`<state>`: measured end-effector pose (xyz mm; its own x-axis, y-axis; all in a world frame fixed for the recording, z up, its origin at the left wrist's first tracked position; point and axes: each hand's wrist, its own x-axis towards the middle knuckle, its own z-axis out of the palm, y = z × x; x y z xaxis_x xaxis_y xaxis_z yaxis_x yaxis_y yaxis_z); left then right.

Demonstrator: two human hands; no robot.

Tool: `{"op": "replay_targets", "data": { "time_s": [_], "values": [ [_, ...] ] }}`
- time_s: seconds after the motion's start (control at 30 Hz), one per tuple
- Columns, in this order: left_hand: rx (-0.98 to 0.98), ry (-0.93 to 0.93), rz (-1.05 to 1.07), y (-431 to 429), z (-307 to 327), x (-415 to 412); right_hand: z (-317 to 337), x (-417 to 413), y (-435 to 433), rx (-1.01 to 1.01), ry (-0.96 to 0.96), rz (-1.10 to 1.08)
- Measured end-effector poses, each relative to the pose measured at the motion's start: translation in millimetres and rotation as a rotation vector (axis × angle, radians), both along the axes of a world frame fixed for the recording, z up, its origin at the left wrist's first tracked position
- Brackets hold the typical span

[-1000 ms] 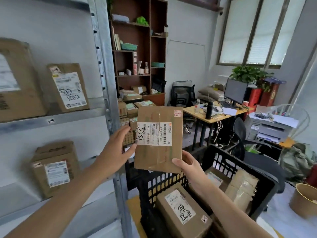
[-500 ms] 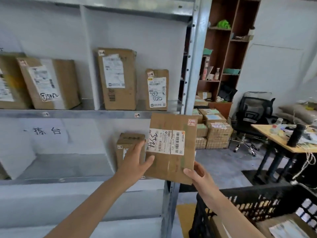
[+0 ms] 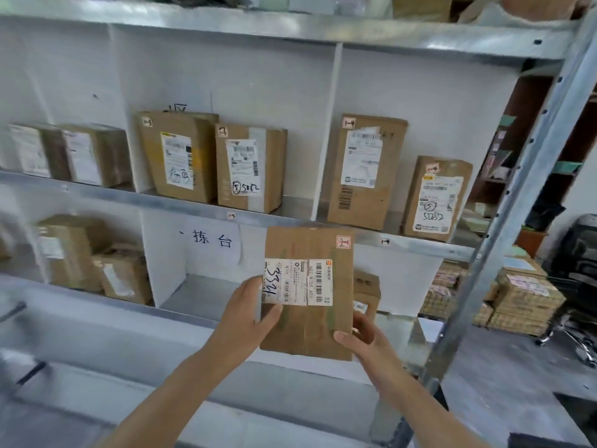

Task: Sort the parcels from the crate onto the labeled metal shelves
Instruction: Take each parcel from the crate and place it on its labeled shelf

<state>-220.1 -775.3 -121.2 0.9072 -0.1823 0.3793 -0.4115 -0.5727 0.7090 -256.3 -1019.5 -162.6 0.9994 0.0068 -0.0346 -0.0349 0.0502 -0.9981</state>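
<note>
Fingers first: curled on the parcel [image 3: 308,292] at its lower corners, both sets gripping. Left hand [image 3: 248,313] with thumb laid over the lower left of the white label [image 3: 298,282]; right hand [image 3: 361,337] with thumb on the bottom right of the face, other fingers hidden behind.

Held just below the middle of the frame, in front of the lower shelf bay [image 3: 206,295], touching no shelf.

Probably mid-check of where to put it. Best done so:
- Match the red-edged sticker [image 3: 343,242] against the small tags [image 3: 385,242] on the shelf edge [image 3: 420,245] before committing.
- Hold with both hands until the base sits flat on metal.
- Set down upright, label outward, like the boxes [image 3: 365,173] in the row above.
- Mind the small box [image 3: 366,286] just behind the right edge.

Upright now, long axis near vertical with a slight lean. Labelled face toward the camera, print turned sideways, sticker in the upper right corner.
</note>
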Motion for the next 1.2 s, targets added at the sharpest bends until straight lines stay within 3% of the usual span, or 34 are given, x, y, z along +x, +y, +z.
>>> {"op": "replay_targets", "data": {
  "time_s": [0.4, 0.93, 1.2],
  "values": [
    [-0.083, 0.040, 0.096, 164, -23, 22, -12, 53, 161, -0.138, 0.052, 0.115],
    [-0.250, 0.148, 0.361, 346, -39, 50, -16, 146, 354, -0.354, 0.121, 0.472],
    [-0.178, 0.179, 0.497, 445, -56, 87, -44, 220, 462, -0.330, 0.148, 0.603]
  ]
}}
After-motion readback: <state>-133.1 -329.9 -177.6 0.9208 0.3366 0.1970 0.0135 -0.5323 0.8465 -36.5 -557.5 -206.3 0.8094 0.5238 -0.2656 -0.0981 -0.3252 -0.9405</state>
